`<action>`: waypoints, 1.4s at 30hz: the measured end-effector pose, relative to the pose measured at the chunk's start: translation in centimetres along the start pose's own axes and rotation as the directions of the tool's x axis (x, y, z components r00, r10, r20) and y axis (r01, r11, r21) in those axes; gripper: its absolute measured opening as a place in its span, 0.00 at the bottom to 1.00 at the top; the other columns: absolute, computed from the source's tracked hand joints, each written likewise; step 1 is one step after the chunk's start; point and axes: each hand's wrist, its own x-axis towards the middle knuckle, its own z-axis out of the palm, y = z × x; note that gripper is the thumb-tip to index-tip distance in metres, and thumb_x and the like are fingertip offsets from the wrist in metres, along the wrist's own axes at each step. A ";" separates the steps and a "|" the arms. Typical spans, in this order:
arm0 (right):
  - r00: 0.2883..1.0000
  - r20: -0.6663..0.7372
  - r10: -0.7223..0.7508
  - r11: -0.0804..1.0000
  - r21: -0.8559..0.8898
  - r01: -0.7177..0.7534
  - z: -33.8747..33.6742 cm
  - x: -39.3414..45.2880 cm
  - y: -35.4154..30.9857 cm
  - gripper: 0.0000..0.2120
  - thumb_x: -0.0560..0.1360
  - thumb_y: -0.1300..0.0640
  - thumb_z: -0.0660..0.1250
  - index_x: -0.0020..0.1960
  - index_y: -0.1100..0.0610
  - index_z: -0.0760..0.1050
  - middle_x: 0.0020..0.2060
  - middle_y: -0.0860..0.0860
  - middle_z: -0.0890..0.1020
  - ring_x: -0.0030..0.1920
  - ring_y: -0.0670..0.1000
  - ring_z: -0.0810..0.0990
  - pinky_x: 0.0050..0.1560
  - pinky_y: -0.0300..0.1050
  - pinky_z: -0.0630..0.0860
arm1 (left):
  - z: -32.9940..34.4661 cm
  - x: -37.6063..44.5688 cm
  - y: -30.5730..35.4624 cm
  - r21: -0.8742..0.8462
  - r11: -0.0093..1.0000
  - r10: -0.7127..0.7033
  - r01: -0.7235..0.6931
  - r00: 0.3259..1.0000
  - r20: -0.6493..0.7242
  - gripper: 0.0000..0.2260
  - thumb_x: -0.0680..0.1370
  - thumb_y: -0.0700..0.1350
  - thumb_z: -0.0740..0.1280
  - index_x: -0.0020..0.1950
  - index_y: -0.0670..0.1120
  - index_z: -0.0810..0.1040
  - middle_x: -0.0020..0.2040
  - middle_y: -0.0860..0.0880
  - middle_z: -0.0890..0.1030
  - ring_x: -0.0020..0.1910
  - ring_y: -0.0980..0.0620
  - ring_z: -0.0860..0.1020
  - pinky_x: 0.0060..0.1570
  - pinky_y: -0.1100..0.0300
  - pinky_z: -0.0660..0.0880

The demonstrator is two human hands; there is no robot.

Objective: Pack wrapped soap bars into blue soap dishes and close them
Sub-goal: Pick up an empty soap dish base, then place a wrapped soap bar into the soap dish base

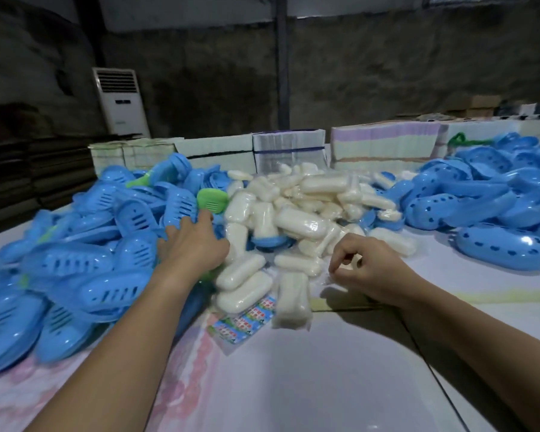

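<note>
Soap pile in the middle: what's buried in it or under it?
A blue dish piece pokes out of the wrapped soap bars, and a colourful printed sheet lies under the front bars on the table. Anything deeper is covered.

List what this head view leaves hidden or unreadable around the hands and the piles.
- Left hand: its fingertips sink among the slotted blue plastic soap dishes; any grip is hidden.
- Right hand: curled fingers cover what they pinch, seemingly clear wrapper from the white wrapped soap bars.
- Colourful printed label sheet: print too small and blurred.
- Left dish pile: cut off by the frame's left edge.
- Green plastic piece: partly buried, shape unclear.
</note>
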 end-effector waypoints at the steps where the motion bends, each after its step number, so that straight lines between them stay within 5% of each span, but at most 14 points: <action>1: 1.000 0.010 -0.005 1.000 -0.013 0.005 0.0 0.0 0.0 0.11 0.68 0.66 0.74 0.35 0.50 0.80 0.37 0.42 0.79 0.41 0.40 0.75 0.40 0.28 0.68 | 0.0 0.2 -0.4 0.007 1.000 -0.013 0.013 1.000 -0.010 0.24 0.79 0.54 0.60 0.74 0.52 0.61 0.72 0.41 0.68 0.72 0.36 0.63 0.66 0.41 0.62; 6: 1.000 0.015 0.016 0.999 -0.038 -0.016 0.1 0.0 0.2 0.07 0.69 0.62 0.75 0.38 0.51 0.81 0.40 0.43 0.80 0.44 0.41 0.75 0.41 0.28 0.69 | 0.8 1.0 -1.1 0.073 0.997 0.000 0.005 0.997 -0.080 0.15 0.81 0.51 0.61 0.67 0.54 0.72 0.62 0.43 0.78 0.68 0.40 0.66 0.64 0.44 0.62; 12: 0.999 0.021 0.034 0.998 -0.054 -0.033 0.1 0.1 0.4 0.08 0.69 0.60 0.75 0.39 0.48 0.81 0.41 0.42 0.81 0.44 0.40 0.75 0.40 0.28 0.68 | 0.3 1.4 -1.7 -0.313 0.945 0.005 -0.098 0.958 -0.285 0.13 0.76 0.37 0.63 0.57 0.51 0.76 0.56 0.45 0.80 0.54 0.41 0.76 0.47 0.51 0.71; 18: 0.996 -0.012 0.087 0.994 -0.064 -0.088 -0.2 0.2 0.6 0.12 0.71 0.61 0.72 0.41 0.44 0.80 0.43 0.43 0.80 0.45 0.43 0.76 0.40 0.30 0.68 | -1.9 0.9 -1.9 -0.510 0.822 -0.104 -0.252 0.815 -0.570 0.08 0.78 0.37 0.62 0.53 0.50 0.73 0.51 0.49 0.78 0.47 0.44 0.76 0.42 0.52 0.68; 23: 0.963 -0.206 0.175 0.975 -0.103 -0.199 -1.7 0.6 1.9 0.09 0.72 0.60 0.70 0.48 0.47 0.81 0.45 0.46 0.81 0.45 0.45 0.76 0.45 0.40 0.72 | -2.8 0.3 -0.4 -0.780 0.604 -0.184 -0.166 0.923 -0.339 0.14 0.78 0.41 0.66 0.59 0.54 0.68 0.58 0.46 0.72 0.55 0.42 0.77 0.43 0.47 0.83; 27: 0.900 -0.353 0.257 0.879 -0.301 -0.369 -3.6 0.9 4.0 0.18 0.73 0.55 0.69 0.63 0.50 0.77 0.55 0.51 0.79 0.57 0.54 0.72 0.54 0.52 0.71 | -3.2 -0.2 0.6 -0.880 0.441 -0.271 -0.176 0.909 -0.318 0.17 0.76 0.38 0.65 0.60 0.54 0.67 0.59 0.47 0.70 0.55 0.43 0.78 0.43 0.47 0.83; 30: 0.863 -0.331 0.381 0.725 -0.472 -0.501 -4.0 1.0 5.4 0.28 0.74 0.47 0.66 0.72 0.49 0.67 0.67 0.55 0.74 0.67 0.60 0.66 0.63 0.57 0.67 | -3.3 -2.0 3.3 -0.992 -0.091 -0.293 -0.088 0.954 -0.058 0.21 0.77 0.32 0.62 0.65 0.52 0.66 0.52 0.49 0.70 0.53 0.45 0.79 0.36 0.59 0.82; 33: 0.814 -0.250 0.524 0.631 -0.528 -0.569 -3.7 1.0 6.4 0.31 0.72 0.41 0.65 0.73 0.48 0.63 0.69 0.54 0.72 0.70 0.61 0.65 0.66 0.62 0.64 | -2.7 -4.5 6.8 -0.843 -0.498 -0.073 0.204 0.959 0.275 0.22 0.78 0.29 0.61 0.71 0.44 0.67 0.59 0.39 0.74 0.48 0.44 0.80 0.31 0.61 0.82; 37: 0.836 -0.238 0.494 0.637 -0.555 -0.534 -4.1 1.1 6.7 0.30 0.71 0.40 0.67 0.71 0.47 0.66 0.65 0.53 0.76 0.66 0.59 0.70 0.61 0.57 0.69 | -1.9 -6.6 8.6 -0.651 -0.611 0.129 0.450 0.868 0.480 0.07 0.76 0.27 0.62 0.52 0.35 0.76 0.56 0.35 0.76 0.47 0.43 0.79 0.43 0.57 0.82; 39: 0.856 -0.197 0.478 0.670 -0.548 -0.500 -4.5 1.1 6.5 0.32 0.70 0.40 0.68 0.72 0.47 0.66 0.65 0.53 0.77 0.64 0.57 0.73 0.57 0.53 0.72 | -1.8 -6.8 8.6 -0.572 -0.671 0.160 0.472 0.845 0.510 0.10 0.76 0.27 0.63 0.55 0.35 0.77 0.58 0.35 0.76 0.50 0.40 0.79 0.52 0.51 0.80; 42: 0.853 -0.116 0.508 0.675 -0.561 -0.479 -4.4 1.2 6.1 0.36 0.71 0.40 0.66 0.75 0.49 0.61 0.66 0.55 0.76 0.64 0.57 0.74 0.59 0.53 0.74 | -1.8 -6.7 8.6 -0.554 -0.673 0.197 0.490 0.841 0.504 0.11 0.77 0.27 0.63 0.57 0.35 0.77 0.60 0.35 0.78 0.52 0.41 0.79 0.53 0.49 0.79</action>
